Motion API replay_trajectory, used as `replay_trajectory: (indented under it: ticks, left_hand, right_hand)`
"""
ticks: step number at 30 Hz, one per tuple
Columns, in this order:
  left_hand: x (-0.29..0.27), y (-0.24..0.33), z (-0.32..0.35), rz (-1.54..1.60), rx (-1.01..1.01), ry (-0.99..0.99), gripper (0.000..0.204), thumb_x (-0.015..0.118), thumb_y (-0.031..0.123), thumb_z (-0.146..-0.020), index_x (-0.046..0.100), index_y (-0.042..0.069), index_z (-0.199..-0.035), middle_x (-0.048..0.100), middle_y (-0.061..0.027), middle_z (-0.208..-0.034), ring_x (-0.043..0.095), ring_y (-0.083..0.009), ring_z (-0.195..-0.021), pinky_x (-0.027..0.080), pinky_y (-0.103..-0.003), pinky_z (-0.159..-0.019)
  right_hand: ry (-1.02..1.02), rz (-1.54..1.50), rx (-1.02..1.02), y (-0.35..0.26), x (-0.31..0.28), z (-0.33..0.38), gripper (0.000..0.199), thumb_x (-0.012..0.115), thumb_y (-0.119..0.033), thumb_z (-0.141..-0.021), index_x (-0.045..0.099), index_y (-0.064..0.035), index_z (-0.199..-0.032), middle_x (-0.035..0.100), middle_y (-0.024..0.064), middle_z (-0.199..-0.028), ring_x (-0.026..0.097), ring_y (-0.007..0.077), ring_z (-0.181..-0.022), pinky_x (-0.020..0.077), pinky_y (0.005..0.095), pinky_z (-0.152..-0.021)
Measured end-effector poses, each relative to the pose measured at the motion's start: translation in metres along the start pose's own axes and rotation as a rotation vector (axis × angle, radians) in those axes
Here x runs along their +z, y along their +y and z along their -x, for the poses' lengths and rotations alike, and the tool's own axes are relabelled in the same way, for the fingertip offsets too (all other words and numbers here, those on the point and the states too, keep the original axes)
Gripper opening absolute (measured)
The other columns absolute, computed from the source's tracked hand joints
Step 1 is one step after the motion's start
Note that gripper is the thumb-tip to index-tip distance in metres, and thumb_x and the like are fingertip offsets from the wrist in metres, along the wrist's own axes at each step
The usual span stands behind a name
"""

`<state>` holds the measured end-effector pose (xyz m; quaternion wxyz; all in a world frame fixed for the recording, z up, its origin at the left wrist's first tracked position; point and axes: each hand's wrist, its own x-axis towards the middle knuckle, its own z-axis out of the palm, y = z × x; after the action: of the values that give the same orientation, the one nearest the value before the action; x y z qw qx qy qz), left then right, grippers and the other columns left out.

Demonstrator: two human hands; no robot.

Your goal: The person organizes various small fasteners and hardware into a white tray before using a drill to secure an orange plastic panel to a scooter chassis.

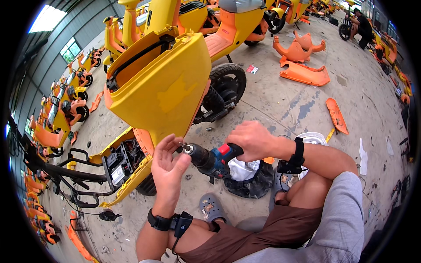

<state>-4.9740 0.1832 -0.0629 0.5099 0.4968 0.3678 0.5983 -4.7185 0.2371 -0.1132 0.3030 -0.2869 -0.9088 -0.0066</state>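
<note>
My right hand (253, 139) is closed on the handle of a cordless drill (212, 163), blue and black with a red part. Its chuck and short bit point left toward my left hand (166, 161). The fingers of that hand curl around the bit's tip, with the thumb just below the chuck. Whatever they hold there is too small to make out. Beyond the drill stands a yellow and orange scooter body (164, 90), its front lying open with a dark electrical compartment (120, 164) exposed.
A black bag with white contents (250, 182) sits between my feet. Loose orange panels (305, 73) lie on the concrete floor to the right, along with an elongated orange cover (337, 116). Rows of scooters (59, 125) stand at left. A person (362, 26) sits far right.
</note>
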Motion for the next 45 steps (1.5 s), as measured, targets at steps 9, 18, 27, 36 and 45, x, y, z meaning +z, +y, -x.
replay_trajectory:
  ticks: [9, 18, 27, 36, 45]
  left_hand:
    - [0.008, 0.015, 0.007, 0.027, -0.158, -0.014, 0.058, 0.08, 0.003, -0.074, 0.049, -0.002, -0.122, 0.06, -0.01, -0.107, 0.059, -0.0176, -0.102, 0.046, -0.032, -0.094]
    - [0.007, 0.007, 0.003, -0.028, -0.132, -0.006, 0.059, 0.076, -0.004, -0.074, 0.047, -0.001, -0.125, 0.062, -0.0142, -0.114, 0.061, -0.0178, -0.1, 0.048, -0.028, -0.088]
    - [-0.001, -0.004, 0.003, -0.109, -0.102, -0.003, 0.048, 0.081, -0.003, -0.069, 0.056, -0.001, -0.11, 0.064, -0.0088, -0.104, 0.061, -0.0142, -0.094, 0.049, -0.026, -0.087]
    - [-0.002, 0.003, 0.006, -0.084, -0.076, -0.025, 0.049, 0.078, 0.0, -0.076, 0.05, -0.002, -0.116, 0.066, -0.0135, -0.107, 0.064, -0.0166, -0.094, 0.051, -0.027, -0.083]
    - [0.007, 0.002, 0.006, -0.228, -0.122, -0.021, 0.045, 0.082, 0.004, -0.072, 0.058, -0.005, -0.108, 0.066, -0.0156, -0.109, 0.064, -0.0164, -0.095, 0.051, -0.029, -0.087]
  right_hand:
    - [-0.044, -0.022, -0.004, 0.001, 0.0, 0.005, 0.031, 0.071, -0.017, -0.059, 0.063, -0.0123, -0.089, 0.061, 0.0025, -0.073, 0.062, 0.0241, -0.073, 0.0466, 0.0359, -0.072]
    - [-0.06, -0.053, 0.006, 0.001, -0.003, 0.01, 0.035, 0.073, -0.019, -0.056, 0.062, -0.0097, -0.088, 0.061, 0.0048, -0.074, 0.061, 0.0251, -0.077, 0.0431, 0.0392, -0.088]
    - [-0.071, -0.061, -0.005, 0.001, 0.0, 0.007, 0.037, 0.073, -0.018, -0.057, 0.063, -0.0092, -0.091, 0.061, 0.0062, -0.074, 0.06, 0.026, -0.077, 0.0403, 0.0423, -0.094]
    - [-0.095, -0.064, 0.026, 0.001, 0.003, 0.008, 0.037, 0.073, -0.018, -0.058, 0.063, -0.0088, -0.092, 0.062, 0.006, -0.075, 0.061, 0.0259, -0.078, 0.039, 0.0424, -0.095]
    - [-0.084, -0.114, 0.008, -0.001, 0.004, 0.01, 0.035, 0.072, -0.017, -0.058, 0.063, -0.008, -0.091, 0.063, 0.0074, -0.074, 0.062, 0.0264, -0.079, 0.0375, 0.0416, -0.096]
